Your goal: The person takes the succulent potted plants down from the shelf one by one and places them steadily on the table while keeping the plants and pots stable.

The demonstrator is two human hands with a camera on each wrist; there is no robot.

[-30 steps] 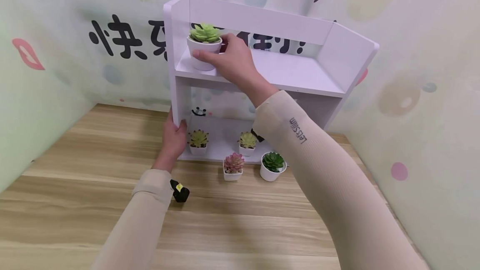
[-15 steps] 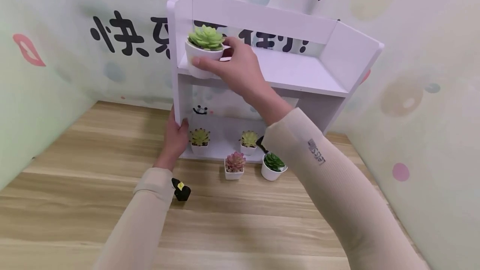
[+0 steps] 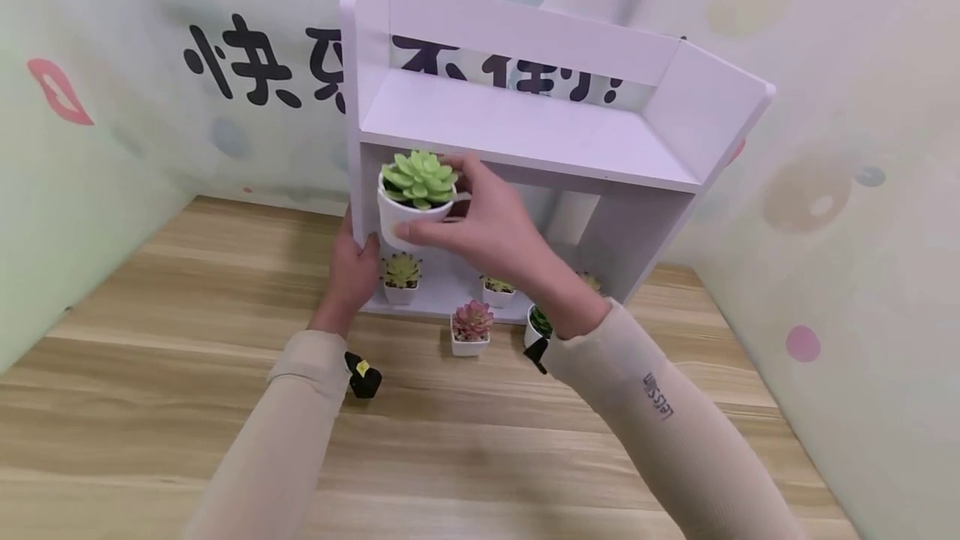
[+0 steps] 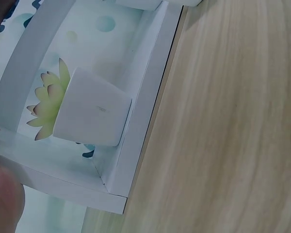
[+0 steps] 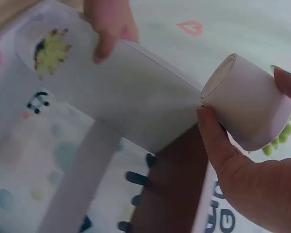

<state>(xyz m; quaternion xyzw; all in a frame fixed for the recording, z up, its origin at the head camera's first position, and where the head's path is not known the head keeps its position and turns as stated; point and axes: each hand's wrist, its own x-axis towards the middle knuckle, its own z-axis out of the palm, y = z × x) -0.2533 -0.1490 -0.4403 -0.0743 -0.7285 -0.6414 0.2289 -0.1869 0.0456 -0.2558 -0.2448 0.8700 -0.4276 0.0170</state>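
My right hand [image 3: 498, 227] grips a round white pot [image 3: 408, 223] with a bright green succulent [image 3: 420, 179], held in front of the shelf's left side, below the upper board. In the right wrist view the pot [image 5: 254, 104] is pinched between thumb and fingers, its base showing. My left hand [image 3: 351, 277] holds the left side panel of the white shelf [image 3: 525, 122] low down; its fingers are partly hidden behind the panel. Beside it, on the bottom board, stands a small yellow-green succulent [image 3: 401, 273] in a square white pot [image 4: 93, 108].
Another yellow-green succulent [image 3: 498, 290] stands on the bottom board, with one more partly behind my right wrist. On the wooden table [image 3: 450, 457], in front of the shelf, are a pink succulent [image 3: 472, 327] and a dark green one [image 3: 537, 325]. Printed walls rise behind and beside.
The bright green succulent in my right hand has come off the upper board, forward and down to below that board's front edge. My left hand keeps its hold on the side panel.
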